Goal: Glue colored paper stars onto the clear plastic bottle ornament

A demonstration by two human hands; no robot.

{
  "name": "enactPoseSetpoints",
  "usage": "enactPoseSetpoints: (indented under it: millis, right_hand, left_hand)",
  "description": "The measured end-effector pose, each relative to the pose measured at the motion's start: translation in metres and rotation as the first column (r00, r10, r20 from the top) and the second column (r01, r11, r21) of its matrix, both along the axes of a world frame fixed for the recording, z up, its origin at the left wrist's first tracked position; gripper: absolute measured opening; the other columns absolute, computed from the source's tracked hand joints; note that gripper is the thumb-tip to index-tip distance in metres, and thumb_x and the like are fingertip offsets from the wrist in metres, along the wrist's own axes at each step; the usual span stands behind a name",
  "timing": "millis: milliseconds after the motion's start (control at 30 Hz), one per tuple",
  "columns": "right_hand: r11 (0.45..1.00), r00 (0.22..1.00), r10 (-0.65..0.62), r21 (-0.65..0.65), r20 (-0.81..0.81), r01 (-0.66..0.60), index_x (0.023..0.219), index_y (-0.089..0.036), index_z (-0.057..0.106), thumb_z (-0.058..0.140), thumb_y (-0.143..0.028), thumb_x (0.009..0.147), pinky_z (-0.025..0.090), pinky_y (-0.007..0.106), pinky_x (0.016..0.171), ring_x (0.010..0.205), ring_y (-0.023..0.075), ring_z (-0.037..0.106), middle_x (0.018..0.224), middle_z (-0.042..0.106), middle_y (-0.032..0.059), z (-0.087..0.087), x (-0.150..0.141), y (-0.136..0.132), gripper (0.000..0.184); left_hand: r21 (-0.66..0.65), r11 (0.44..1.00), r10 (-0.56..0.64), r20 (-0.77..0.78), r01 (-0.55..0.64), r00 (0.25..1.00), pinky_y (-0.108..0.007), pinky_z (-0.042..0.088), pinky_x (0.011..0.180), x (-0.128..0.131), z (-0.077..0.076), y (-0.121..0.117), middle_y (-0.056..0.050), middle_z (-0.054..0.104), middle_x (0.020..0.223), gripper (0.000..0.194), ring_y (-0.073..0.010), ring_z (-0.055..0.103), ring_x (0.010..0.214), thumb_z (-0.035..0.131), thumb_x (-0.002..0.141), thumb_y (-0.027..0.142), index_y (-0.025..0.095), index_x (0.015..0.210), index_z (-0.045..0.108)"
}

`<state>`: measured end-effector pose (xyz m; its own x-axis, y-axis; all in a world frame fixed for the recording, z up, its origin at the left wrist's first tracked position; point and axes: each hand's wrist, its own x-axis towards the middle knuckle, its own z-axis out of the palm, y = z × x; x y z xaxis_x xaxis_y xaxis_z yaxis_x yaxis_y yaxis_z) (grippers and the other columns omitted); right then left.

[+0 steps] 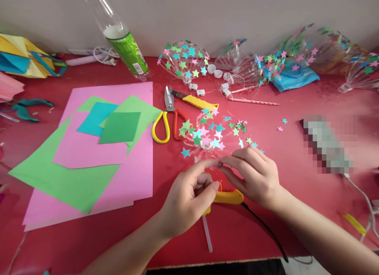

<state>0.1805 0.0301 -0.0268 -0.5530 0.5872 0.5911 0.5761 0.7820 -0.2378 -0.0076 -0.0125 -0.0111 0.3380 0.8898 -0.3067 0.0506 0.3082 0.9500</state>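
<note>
My left hand (189,200) is over the front of the table, its index finger stretched out and the other fingers curled. My right hand (256,174) meets that index fingertip with its own fingertips pressed together. Whatever small thing lies between them is too small to make out. Beneath both hands is a yellow glue gun (232,197), partly hidden, with a clear glue stick (209,237) sticking out toward me. Just beyond my fingers sits a cut clear plastic bottle piece (206,144) with paper stars (219,128) in several colours on and around it.
Left lie stacked coloured paper sheets (142,180). Pliers (169,103) and a yellow-handled cutter (201,102) are behind the stars. A green-labelled bottle (127,50) and star-covered plastic pieces (183,56) line the wall. A pixelated object (328,144) and the gun's black cable (266,227) are right.
</note>
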Motion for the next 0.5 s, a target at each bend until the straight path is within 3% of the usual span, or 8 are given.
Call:
enactPoseSetpoints:
  millis: [500]
  right_hand:
    - [1.0,1.0,-0.014,0.018,-0.013,0.015,0.103,-0.017,0.057,0.061,-0.013,0.085,0.049,0.028,0.061,0.069,0.0142,0.055,0.08,0.061,0.0039,-0.0007,-0.0016,-0.0026,0.019]
  left_hand:
    - [0.035,0.999,0.03,-0.017,-0.03,0.999,-0.023,0.038,0.047,0.0013,0.0016,0.0002,0.005,0.047,0.059,0.038,-0.0095,0.044,0.05,0.05,0.089,0.024,0.015,0.126,0.053]
